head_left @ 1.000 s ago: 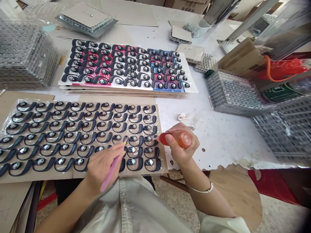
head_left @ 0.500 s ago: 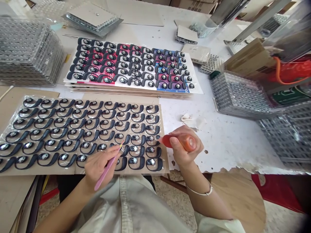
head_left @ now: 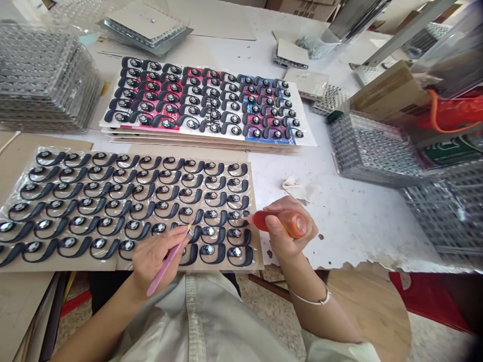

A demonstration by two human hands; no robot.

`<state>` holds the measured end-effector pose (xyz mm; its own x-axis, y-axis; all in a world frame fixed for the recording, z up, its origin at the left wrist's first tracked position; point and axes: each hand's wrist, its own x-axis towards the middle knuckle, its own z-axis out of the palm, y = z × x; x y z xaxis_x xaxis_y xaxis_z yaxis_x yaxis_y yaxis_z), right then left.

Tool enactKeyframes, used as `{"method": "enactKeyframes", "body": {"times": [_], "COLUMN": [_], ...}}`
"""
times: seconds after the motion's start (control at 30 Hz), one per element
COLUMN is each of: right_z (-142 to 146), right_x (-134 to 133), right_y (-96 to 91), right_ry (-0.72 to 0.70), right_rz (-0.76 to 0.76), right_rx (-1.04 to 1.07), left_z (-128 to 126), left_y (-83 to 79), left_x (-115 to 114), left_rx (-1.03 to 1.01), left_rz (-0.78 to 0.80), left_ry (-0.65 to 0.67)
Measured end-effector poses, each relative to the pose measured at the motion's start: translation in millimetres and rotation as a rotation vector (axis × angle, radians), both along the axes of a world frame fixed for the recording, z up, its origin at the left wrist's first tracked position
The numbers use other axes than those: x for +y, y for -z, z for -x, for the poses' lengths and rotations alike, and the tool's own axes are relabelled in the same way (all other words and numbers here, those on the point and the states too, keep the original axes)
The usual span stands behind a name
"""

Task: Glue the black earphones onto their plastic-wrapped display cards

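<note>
My left hand (head_left: 156, 259) is closed round pink tweezers (head_left: 166, 269), their tip over the lower right part of a sheet of black ear-hook earphone shells (head_left: 136, 230). Each shell has a round silver part in it. My right hand (head_left: 290, 229) grips a translucent orange-red squeeze bottle (head_left: 277, 221), tilted with its narrow end leftward at the sheet's right column. That end is close to an ear-hook shell (head_left: 236, 216); whether it touches I cannot tell. My left hand covers some shells in the front rows.
Behind the sheet lies a stack of cardboard layers (head_left: 196, 133) bearing more black shells. Clear plastic trays are piled at the left (head_left: 45, 85) and right (head_left: 377, 146). A crumpled white tissue (head_left: 296, 187) lies beyond my right hand. The table's front edge (head_left: 362, 266) is ragged.
Both hands hold almost the same places, with the tweezers and the bottle still in them. The view has shifted very slightly.
</note>
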<state>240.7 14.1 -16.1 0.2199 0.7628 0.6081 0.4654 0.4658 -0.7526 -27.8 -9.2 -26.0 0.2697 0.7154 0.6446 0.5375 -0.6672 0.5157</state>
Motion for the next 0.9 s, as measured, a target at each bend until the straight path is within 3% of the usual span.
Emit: {"method": "enactKeyframes", "body": {"times": [0.9], "right_z": [2.9], "right_x": [-3.3], "right_y": [2.0], "right_ry": [-0.038], "right_rz": [-0.054], "right_rx": [-0.121], "left_z": [-1.1], "left_y": [-0.5], "left_x": [1.9], "left_rx": [-0.046], "left_rz": [0.016], "left_ry": [0.035]}}
